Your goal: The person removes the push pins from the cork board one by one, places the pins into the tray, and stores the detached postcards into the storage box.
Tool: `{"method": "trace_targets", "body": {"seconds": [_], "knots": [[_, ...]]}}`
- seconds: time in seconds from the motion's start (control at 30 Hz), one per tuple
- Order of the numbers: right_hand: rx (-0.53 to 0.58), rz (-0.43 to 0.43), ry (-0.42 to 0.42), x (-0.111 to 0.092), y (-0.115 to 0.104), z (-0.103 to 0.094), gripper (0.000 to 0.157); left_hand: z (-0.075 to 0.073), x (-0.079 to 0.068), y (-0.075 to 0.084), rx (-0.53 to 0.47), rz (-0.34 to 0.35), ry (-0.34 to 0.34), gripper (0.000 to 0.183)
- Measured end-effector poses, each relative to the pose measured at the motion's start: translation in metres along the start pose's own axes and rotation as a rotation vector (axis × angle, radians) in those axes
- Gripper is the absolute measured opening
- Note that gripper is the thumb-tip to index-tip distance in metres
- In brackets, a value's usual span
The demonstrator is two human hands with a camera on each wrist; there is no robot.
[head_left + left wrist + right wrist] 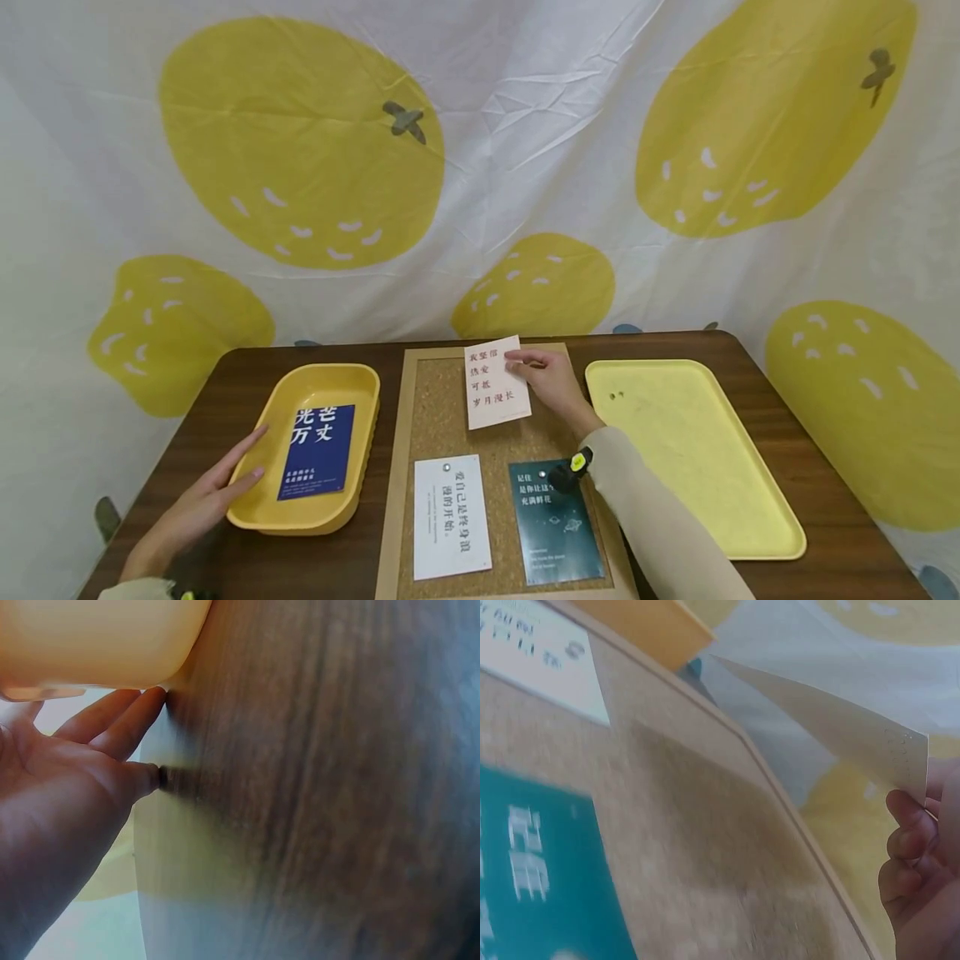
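My right hand (551,379) pinches a white card (495,396) with red Chinese writing by its right edge. The card is tilted above the upper part of a wood-framed cork board (498,500), over which its shadow shows in the right wrist view. Lower on the board lie a white card (452,525) with dark writing and a dark green card (558,533), each with a pin near its top. At the left, my left hand (198,508) rests against the side of an orange-yellow tray (367,392), fingers extended along its rim. A blue card (318,458) lies inside that tray.
A pale yellow tray (697,467) with two small pins (616,396) near its far left corner lies right of the board. All stand on a dark brown wooden table (832,467). A lemon-patterned cloth (487,192) hangs behind the table's far edge.
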State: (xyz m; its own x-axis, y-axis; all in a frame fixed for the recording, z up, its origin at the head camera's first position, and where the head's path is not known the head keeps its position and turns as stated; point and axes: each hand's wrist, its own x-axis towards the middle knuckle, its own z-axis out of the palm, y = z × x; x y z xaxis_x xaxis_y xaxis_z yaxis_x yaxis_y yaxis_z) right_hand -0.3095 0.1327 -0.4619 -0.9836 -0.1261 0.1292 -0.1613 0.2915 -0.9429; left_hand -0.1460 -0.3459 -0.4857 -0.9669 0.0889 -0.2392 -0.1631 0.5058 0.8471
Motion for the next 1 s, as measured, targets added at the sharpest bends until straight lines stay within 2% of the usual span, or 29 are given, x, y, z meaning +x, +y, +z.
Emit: {"method": "trace_targets", "body": {"seconds": [0.13,0.3,0.53,0.77,1.0], "knots": [[0.008,-0.021,-0.01,-0.001,-0.01,0.011,0.023,0.0,0.0,0.0,-0.009,-0.007,-0.003,0.075],[-0.005,-0.007,-0.054,-0.001,-0.022,0.026,0.023,0.001,-0.001,0.0,-0.036,0.015,-0.006,0.075],[0.079,-0.031,-0.142,0.0,-0.037,0.054,0.021,0.0,-0.002,-0.001,-0.042,0.059,-0.005,0.073],[0.12,-0.083,-0.206,-0.004,-0.051,0.081,0.02,-0.001,-0.004,-0.003,-0.021,0.068,-0.008,0.072],[0.131,-0.027,-0.264,-0.012,-0.064,0.106,0.02,0.002,-0.004,-0.004,-0.053,0.045,-0.006,0.074]]}}
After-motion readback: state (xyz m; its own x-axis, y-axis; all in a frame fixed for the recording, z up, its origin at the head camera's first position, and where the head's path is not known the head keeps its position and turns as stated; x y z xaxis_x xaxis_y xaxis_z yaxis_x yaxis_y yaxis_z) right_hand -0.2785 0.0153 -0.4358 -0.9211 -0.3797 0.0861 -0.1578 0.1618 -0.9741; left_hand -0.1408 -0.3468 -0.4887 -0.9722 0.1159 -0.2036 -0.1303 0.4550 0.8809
